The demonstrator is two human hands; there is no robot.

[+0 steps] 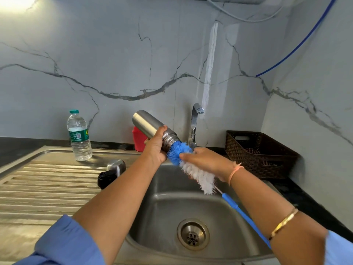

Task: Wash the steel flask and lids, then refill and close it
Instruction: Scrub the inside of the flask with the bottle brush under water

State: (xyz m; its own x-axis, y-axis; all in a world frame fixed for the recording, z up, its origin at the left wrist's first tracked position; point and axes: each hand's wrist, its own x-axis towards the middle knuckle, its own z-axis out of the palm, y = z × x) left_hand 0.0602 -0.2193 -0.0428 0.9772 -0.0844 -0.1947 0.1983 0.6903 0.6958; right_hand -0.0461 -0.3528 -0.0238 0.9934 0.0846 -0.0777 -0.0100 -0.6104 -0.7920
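Washing looks midway: the left hand's (155, 148) fingers wrap the steel flask (150, 127), tilted above the sink's (172, 190) back edge, while the right hand's (206, 161) fingers pinch the brush (198, 175) bristles at its mouth. The steel lid (115, 166) and black lid (107, 179) lie by the sink's left edge; rinsing, refilling and closing seem not yet done

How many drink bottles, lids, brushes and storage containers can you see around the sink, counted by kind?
Drink bottles: 2 (steel flask, plastic water bottle)
Lids: 2 (steel lid, black lid)
Brushes: 1 (bottle brush)
Storage containers: 2 (red tub, brown basket)
Total: 7
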